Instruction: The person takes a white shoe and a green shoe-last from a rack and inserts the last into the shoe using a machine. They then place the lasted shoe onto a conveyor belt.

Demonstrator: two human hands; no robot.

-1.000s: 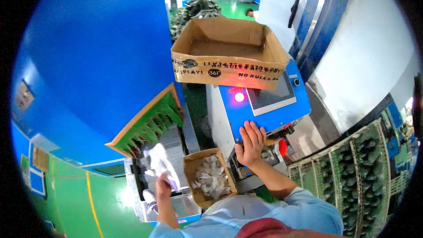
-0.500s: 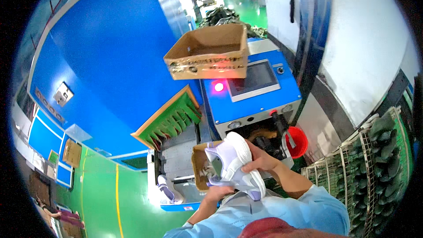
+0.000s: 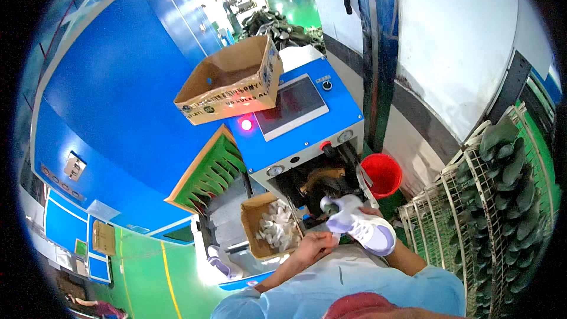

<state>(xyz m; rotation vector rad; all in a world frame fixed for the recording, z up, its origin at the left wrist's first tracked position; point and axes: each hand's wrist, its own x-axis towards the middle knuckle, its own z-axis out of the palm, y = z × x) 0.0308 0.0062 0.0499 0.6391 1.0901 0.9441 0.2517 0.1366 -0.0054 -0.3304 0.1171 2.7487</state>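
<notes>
A white and lavender sneaker (image 3: pixel 373 233) is held low in front of me, its laced upper turned up toward me. My right hand (image 3: pixel 371 211) is wrapped round its far side and underside, with most of the fingers hidden behind it. At the shoe's left edge, my left hand (image 3: pixel 315 247) is closed in a pinch on a small pale strip (image 3: pixel 336 238); whether that strip is part of the shoe I cannot tell. A second white and lavender sneaker (image 3: pixel 223 263) lies on the machine's ledge to the left.
Crumpled white pieces fill a small cardboard box (image 3: pixel 247 228) beside my left hand. Ahead stands a blue machine (image 3: pixel 307 133) with a screen, a lit red lamp and a larger carton (image 3: pixel 227 103). A red bucket (image 3: pixel 383 192) and a wire rack (image 3: pixel 440 215) of dark sole-shaped pieces are right.
The sneaker has swung right and turned from its sole side to its laced upper. My left hand has moved up and right to pinch at its edge. My view has shifted right.
</notes>
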